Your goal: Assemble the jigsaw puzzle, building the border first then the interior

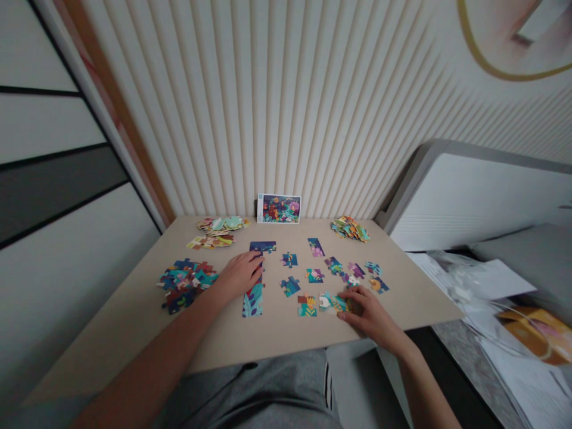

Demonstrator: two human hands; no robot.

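Grey fabric trousers (268, 390), bottom centre; mid-frame, our left hand (239, 275) covers a long blue cardboard puzzle strip (253, 302), perhaps steadying it; lower right, our right hand (369, 311) touches teal-yellow cardboard pieces (335, 302), both grips' closure unclear.

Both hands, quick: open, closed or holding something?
Left hand: open, over the long blue-teal cardboard puzzle strip.
Right hand: at teal-yellow cardboard puzzle pieces; grip unclear.

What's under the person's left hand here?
The left hand covers part of an L-shaped strip of puzzle pieces. Its dark blue top and leaf-patterned lower end show; whatever lies directly beneath the palm and fingers can't be seen.
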